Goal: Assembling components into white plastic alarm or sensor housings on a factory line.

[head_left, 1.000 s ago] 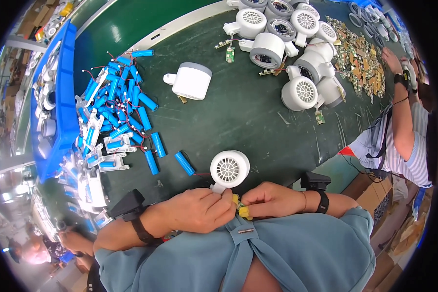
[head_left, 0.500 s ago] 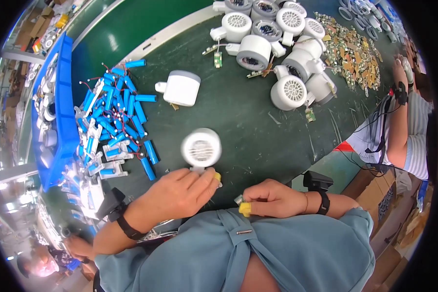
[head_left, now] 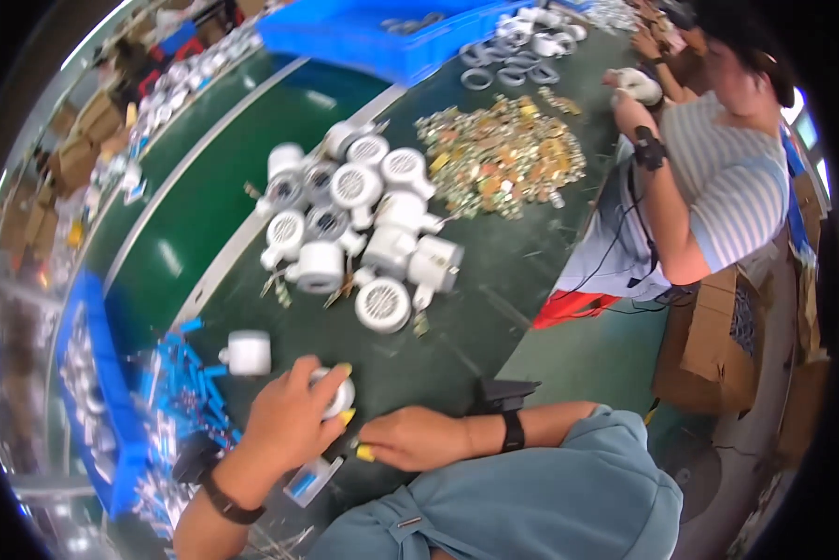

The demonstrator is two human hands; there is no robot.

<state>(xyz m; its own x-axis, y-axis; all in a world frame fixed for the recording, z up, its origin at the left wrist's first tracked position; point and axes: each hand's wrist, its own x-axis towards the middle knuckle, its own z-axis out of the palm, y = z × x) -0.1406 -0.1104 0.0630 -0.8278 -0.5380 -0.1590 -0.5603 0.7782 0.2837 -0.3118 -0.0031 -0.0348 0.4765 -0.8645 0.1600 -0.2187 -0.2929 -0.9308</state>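
Observation:
My left hand (head_left: pixel 293 411) curls over a white round fan housing (head_left: pixel 332 392), thumb and forefinger at its rim. Both of these fingers have yellow tips. Close on its right, my right hand (head_left: pixel 419 437) is closed in a pinch, with yellow on a fingertip; a small pale bit shows there, too blurred to name. Below the hands lies a clear plastic holder with a blue cell (head_left: pixel 309 482). Another white fan housing (head_left: pixel 249 353) stands just beyond my left hand. Left of that hand is a heap of blue battery cells (head_left: pixel 184 378), smeared by motion.
Farther off sit piled white fan housings (head_left: pixel 356 187), a heap of small circuit boards (head_left: pixel 503 159), grey rings (head_left: pixel 511 75) and a blue crate (head_left: pixel 345 42). A blue bin (head_left: pixel 111 439) borders the left. At right a co-worker in a striped top (head_left: pixel 732 173) handles a white part near cardboard boxes (head_left: pixel 718 345).
My view has swung right, so the piles sit farther left and lower. My left hand has shifted from the housing's handle to around its body. The right hand remains pinched.

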